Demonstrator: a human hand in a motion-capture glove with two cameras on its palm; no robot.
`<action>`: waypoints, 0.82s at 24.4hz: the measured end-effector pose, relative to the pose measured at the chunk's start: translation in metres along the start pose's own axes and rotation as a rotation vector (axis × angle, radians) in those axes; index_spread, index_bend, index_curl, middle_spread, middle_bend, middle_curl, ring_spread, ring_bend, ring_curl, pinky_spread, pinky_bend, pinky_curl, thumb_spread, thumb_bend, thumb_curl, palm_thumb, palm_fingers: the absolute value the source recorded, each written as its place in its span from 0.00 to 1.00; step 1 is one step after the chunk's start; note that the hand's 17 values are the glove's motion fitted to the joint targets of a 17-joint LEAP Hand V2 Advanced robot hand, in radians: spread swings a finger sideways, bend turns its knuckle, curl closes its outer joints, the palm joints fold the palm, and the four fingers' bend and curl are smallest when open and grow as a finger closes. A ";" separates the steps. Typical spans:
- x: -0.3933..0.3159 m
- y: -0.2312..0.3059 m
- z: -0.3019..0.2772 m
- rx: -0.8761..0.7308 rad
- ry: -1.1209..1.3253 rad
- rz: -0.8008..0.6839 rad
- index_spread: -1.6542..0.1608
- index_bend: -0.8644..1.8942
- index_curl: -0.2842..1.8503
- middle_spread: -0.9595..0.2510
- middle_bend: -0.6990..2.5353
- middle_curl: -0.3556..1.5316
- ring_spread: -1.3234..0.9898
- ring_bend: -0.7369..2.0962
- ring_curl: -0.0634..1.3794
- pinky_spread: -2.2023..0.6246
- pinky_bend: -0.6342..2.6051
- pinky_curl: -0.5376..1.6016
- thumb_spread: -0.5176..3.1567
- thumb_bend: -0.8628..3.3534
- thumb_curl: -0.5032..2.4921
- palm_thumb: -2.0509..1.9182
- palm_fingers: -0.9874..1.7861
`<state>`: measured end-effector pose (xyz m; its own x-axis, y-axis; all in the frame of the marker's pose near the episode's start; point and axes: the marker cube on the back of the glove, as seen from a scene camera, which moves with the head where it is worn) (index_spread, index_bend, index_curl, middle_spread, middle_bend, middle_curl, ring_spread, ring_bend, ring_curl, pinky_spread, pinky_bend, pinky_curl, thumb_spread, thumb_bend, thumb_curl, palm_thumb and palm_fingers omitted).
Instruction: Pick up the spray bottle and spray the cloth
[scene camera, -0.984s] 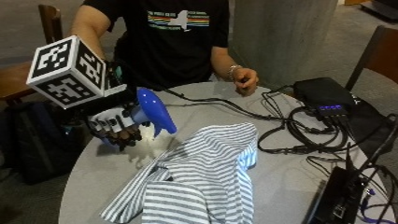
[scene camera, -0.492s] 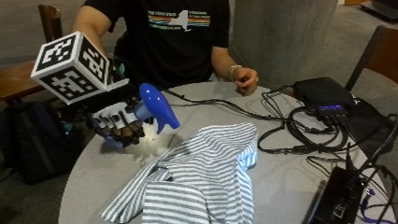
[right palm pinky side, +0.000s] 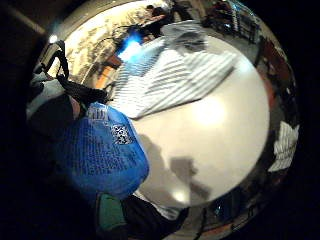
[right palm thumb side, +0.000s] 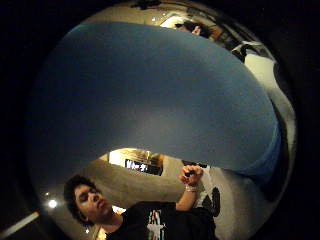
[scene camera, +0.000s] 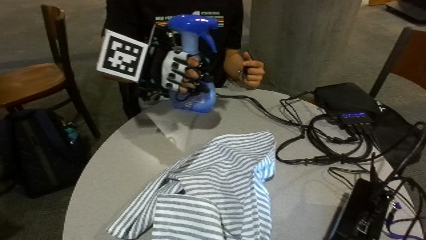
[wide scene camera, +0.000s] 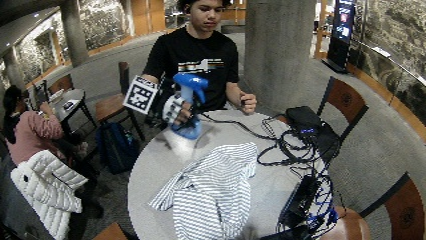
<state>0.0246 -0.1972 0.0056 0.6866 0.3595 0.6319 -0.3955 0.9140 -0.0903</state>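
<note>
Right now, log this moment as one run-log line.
stage: bottle lifted, spray not seen | right hand: grips spray bottle upright, off table | nozzle: toward cloth side | striped cloth: crumpled on table, untouched

Spray bottle (right palm pinky side: 100, 155) label: there's print and a small QR-style square on the blue body, lines too small to read.
Shirt (wide scene camera: 193, 65) print: striped graphic with a line of lettering on the person's black shirt, letters can't be made out.
Other readable words or numbers: none.
</note>
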 end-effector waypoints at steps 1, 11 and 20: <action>-0.005 0.005 0.016 0.006 -0.036 -0.062 0.79 0.38 0.35 0.74 0.28 0.42 0.52 0.38 0.31 0.71 0.38 0.42 0.28 0.20 0.40 0.76 0.79; -0.026 0.040 0.142 -0.154 -0.123 -0.144 0.79 0.38 0.36 0.73 0.27 0.42 0.52 0.39 0.31 0.71 0.38 0.42 0.28 0.20 0.40 0.76 0.79; -0.026 0.044 0.189 -0.204 -0.132 -0.109 0.80 0.37 0.35 0.74 0.27 0.42 0.52 0.40 0.32 0.71 0.38 0.42 0.31 0.20 0.40 0.75 0.79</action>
<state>-0.1261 -0.2018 0.1305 0.6272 0.2416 0.7404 -0.1831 0.9698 -0.1613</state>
